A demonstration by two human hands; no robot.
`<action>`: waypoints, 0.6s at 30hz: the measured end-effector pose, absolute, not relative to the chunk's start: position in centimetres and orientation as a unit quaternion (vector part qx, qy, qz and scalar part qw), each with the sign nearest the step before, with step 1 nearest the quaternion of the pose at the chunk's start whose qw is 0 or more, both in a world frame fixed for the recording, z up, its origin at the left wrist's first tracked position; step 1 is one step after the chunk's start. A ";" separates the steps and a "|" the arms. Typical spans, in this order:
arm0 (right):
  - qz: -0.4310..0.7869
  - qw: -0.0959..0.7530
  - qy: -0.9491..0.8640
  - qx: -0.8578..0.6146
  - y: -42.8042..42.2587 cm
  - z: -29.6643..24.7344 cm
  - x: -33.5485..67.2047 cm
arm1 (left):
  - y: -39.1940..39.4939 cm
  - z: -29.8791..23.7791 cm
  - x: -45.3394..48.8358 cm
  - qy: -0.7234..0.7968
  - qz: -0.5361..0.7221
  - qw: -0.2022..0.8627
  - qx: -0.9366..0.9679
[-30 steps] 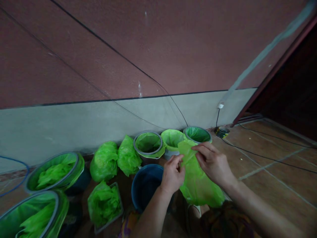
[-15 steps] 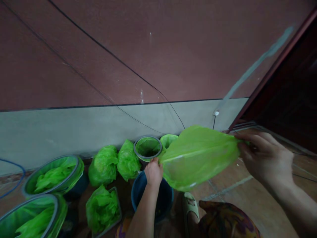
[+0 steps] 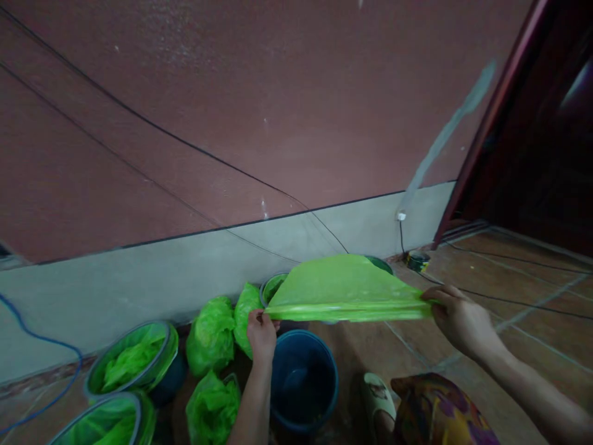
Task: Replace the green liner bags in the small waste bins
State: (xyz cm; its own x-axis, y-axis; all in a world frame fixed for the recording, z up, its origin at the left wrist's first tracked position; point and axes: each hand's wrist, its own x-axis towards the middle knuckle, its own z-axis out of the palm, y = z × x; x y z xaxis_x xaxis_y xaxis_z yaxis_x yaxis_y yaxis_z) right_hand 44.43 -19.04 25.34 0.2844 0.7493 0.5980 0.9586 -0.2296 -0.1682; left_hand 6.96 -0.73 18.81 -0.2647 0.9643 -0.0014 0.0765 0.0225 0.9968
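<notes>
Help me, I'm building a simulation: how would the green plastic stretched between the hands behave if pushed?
The green plastic is probably floppy: its lower edge is gathered in creases. It seems light, looking film-thin. The sheen along its creases suggests it may be slippery.

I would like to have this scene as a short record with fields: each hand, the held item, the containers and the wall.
Left hand: fingers gripping one end of the green bag
Right hand: fingers gripping the other end
Green bag: stretched between both hands, near edge gathered in folds
Blue bucket: upright, lower in the picture than the green bag
Lined bins: two at lower left, green plastic inside
Wall: reddish-brown above, pale grey below
</notes>
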 end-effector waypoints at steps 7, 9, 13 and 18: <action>-0.251 0.556 -0.479 -0.631 -19.9 33.7 40.1 | -3.7 31.5 2.2 0.426 0.734 0.247 0.469; -0.289 0.600 -0.450 -0.595 -20.3 32.9 39.2 | -4.8 31.3 1.1 0.430 0.717 0.266 0.480; 0.017 0.414 -0.561 -0.716 -20.5 24.4 38.5 | -6.0 24.4 0.2 0.470 0.643 0.408 0.446; 0.140 0.357 -0.490 -0.783 -20.7 19.3 38.6 | -6.9 19.7 0.3 0.447 0.632 0.565 0.285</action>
